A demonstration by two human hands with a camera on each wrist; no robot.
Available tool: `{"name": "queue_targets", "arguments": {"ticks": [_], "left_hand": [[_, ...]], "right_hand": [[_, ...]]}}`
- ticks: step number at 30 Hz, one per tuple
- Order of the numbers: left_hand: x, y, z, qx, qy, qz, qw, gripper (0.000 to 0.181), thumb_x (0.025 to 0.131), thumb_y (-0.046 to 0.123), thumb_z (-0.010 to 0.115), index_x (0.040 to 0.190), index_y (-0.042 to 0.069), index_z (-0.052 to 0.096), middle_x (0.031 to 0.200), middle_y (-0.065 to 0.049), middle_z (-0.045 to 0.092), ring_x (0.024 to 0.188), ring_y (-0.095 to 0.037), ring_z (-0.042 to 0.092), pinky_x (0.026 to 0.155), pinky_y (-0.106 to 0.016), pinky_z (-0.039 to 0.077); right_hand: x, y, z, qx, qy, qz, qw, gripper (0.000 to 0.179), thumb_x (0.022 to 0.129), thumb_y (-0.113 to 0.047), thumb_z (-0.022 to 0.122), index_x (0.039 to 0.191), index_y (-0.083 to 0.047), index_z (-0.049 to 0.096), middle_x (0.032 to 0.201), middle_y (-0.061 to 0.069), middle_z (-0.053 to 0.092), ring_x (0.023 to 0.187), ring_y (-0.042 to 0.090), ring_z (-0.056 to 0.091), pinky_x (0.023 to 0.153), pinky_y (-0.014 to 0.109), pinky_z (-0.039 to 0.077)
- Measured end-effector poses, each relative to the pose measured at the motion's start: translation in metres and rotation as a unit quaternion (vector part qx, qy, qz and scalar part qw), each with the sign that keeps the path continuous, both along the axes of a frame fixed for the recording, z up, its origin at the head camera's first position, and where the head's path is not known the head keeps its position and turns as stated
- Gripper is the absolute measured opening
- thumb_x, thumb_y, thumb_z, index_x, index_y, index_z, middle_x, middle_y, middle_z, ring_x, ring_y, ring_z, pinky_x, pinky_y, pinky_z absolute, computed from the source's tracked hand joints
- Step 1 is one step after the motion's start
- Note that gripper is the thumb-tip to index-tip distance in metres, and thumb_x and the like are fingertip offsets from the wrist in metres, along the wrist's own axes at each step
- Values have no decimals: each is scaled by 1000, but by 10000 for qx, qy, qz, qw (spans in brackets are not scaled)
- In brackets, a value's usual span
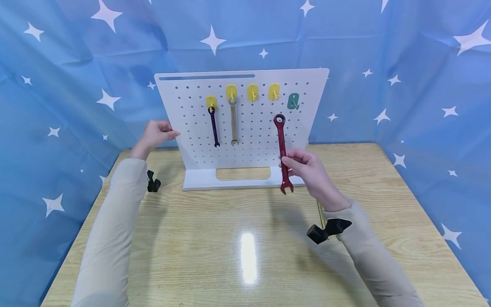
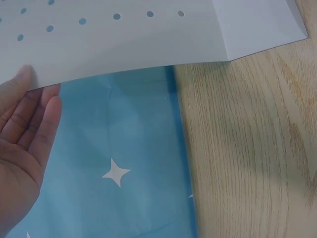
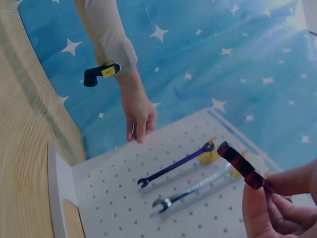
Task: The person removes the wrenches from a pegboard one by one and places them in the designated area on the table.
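Note:
Upright on the table stands a white pegboard (image 1: 199, 149). My left hand (image 1: 155, 136) pinches its left edge, thumb on the front and fingers behind, as the left wrist view shows. My right hand (image 1: 307, 168) grips a red combination wrench (image 1: 281, 140) by the shank, ring end up and open end down, in front of the board's right part. A dark purple wrench (image 1: 214, 128) and a silver wrench (image 1: 234, 121) hang from yellow hooks on the left half. Two more yellow hooks (image 1: 252, 93) and a green hook (image 1: 293, 101) bear nothing.
A gold-coloured thin item (image 1: 321, 215) lies on the wooden table (image 1: 199, 247), mostly hidden by my right wrist and its black camera (image 1: 326, 230). Behind the board hangs a blue cloth (image 1: 268, 38) with white stars.

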State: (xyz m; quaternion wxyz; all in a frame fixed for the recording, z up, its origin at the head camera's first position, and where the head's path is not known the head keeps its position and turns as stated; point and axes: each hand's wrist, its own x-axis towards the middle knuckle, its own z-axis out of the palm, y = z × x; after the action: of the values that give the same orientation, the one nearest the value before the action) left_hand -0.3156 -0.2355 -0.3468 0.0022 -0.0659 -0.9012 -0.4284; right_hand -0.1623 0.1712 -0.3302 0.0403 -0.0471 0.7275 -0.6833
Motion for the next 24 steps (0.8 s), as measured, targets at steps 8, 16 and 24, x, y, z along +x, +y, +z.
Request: {"name": "queue_targets", "arguments": {"ticks": [8, 16, 24], "left_hand": [[-1, 0, -1, 20, 27, -26, 10000, 22, 89, 15, 66, 92, -6, 66, 75, -2, 68, 66, -8, 58, 67, -27, 46], [1, 1, 1, 51, -15, -17, 10000, 22, 89, 15, 66, 93, -7, 66, 76, -3, 69, 66, -7, 58, 67, -26, 47], [1, 1, 1, 68, -16, -27, 10000, 22, 89, 15, 66, 92, -7, 66, 79, -9, 69, 65, -8, 58, 65, -23, 47]], "right_hand": [[8, 17, -8, -23, -150, -129, 9998, 10, 94, -6, 56, 88, -10, 62, 79, -4, 63, 74, 9, 60, 68, 25, 52], [17, 36, -21, 205, -181, -193, 9994, 10, 95, -9, 56, 89, -9, 64, 78, -5, 64, 72, 9, 60, 67, 25, 52], [29, 57, -34, 61, -298, -367, 9989, 12, 94, -10, 57, 87, -15, 65, 78, -7, 66, 72, 6, 62, 66, 22, 50]]}}
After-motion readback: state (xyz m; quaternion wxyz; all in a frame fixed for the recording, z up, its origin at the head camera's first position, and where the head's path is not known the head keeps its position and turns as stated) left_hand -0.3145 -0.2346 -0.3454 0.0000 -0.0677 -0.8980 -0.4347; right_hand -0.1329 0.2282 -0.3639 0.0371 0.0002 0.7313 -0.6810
